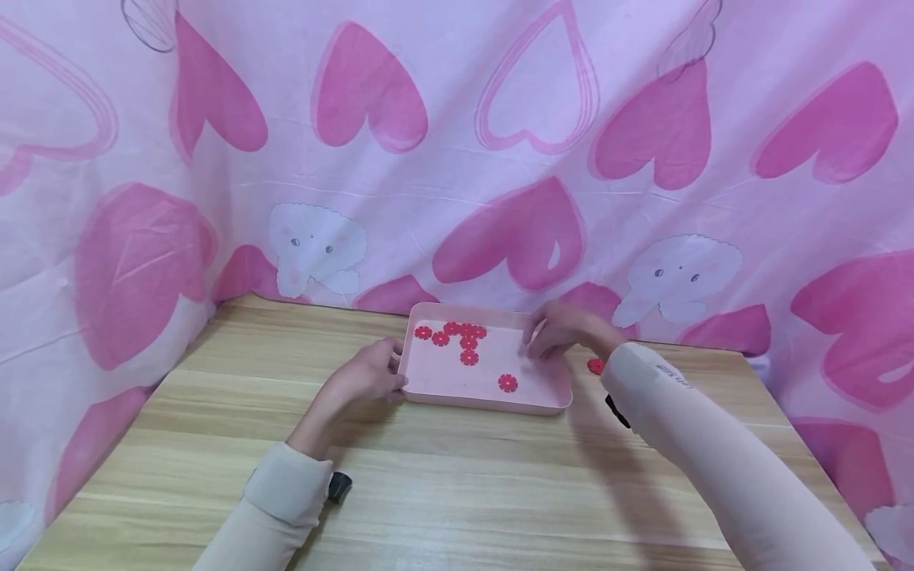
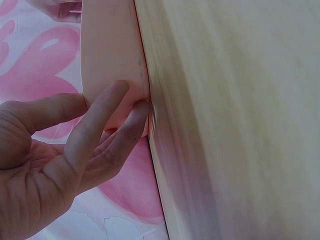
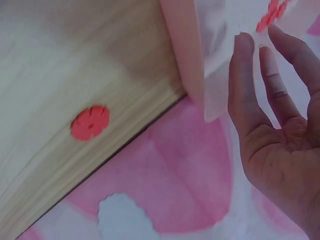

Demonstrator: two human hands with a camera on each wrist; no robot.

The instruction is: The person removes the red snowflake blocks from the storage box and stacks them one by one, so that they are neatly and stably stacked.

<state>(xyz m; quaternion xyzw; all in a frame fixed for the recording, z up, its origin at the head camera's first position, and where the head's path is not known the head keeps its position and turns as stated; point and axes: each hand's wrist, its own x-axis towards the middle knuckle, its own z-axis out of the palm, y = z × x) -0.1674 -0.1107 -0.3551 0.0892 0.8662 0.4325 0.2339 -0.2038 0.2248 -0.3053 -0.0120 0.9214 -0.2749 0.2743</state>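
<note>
Right of centre, right hand [image 1: 562, 327], fingers apart, holding nothing, over right end of tray [image 1: 437, 377]; left hand [image 1: 367, 371] grips left end. Discs [image 1: 468, 343] inside; lone disc [image 1: 595, 366] on surface [image 1: 457, 492], right. Near sleeve [image 1: 671, 412] could sweep it away.

Pink cloth backdrop [image 1: 457, 170], wood-grain table [image 1: 457, 484].
I observe the cloth hanging behind and along both sides, printed with hearts [image 1: 378, 91] and pale animal figures [image 1: 317, 250], creased at left; light appears diffuse.
</note>
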